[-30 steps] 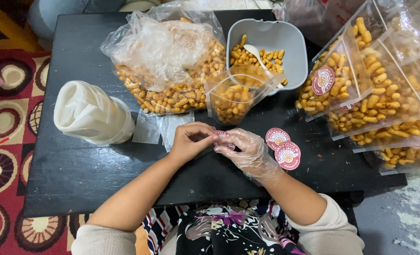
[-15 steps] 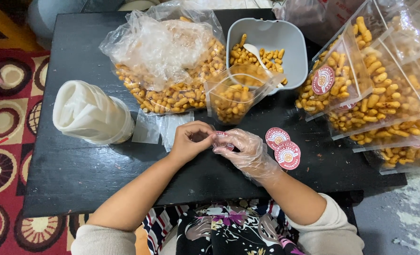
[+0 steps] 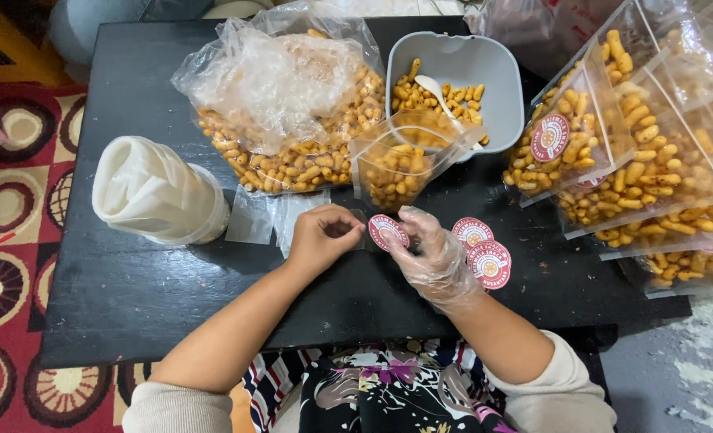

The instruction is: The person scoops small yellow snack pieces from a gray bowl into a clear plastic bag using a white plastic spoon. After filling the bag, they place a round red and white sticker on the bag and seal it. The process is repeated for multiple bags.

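red sticker [image 3: 388, 232] now peeled, face-up

Sealed snack bags [image 3: 653, 152]: cut off by right edge, count unclear. Large plastic bag [image 3: 284, 96]: cloudy film hides most contents. Round sticker [image 3: 388, 232]: print too small, partly covered by gloved right hand [image 3: 435, 261].

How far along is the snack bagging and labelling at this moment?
Done: several filled bags lie at the right, at least one with a round sticker. In hand: the left hand and gloved right hand hold one sticker between them. Left: the open bag by the tub has no sticker; loose stickers and the bulk bag remain.
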